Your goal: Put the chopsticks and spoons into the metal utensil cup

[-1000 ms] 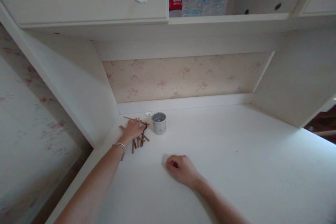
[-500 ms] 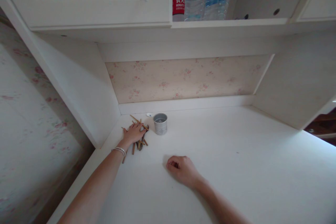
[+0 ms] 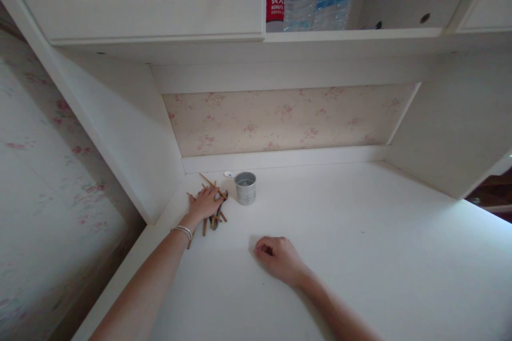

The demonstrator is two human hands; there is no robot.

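Note:
My left hand (image 3: 205, 202) lies palm down, fingers spread, on a loose pile of thin brown sticks (image 3: 217, 218). It covers the middle of the pile, and darker curved pieces show among the sticks. Just right of the pile stands a grey cup with small holes in its side (image 3: 245, 189), upright and untouched. A small white object with a dark mark (image 3: 229, 174) lies behind the cup, partly hidden. Nearer to me, my right hand (image 3: 279, 258) rests on the desk in a loose fist. A hollow shows between its curled fingers, with nothing visible inside.
The white desk (image 3: 340, 256) is boxed in by a left side panel (image 3: 132, 133) and a right one (image 3: 452, 122). Overhead, a cabinet shelf (image 3: 352, 36) holds several plastic bottles (image 3: 300, 0). Flowered wallpaper (image 3: 280, 120) covers the back.
The view has shifted very slightly. Both hands, the sticks and the cup keep their places on the desk.

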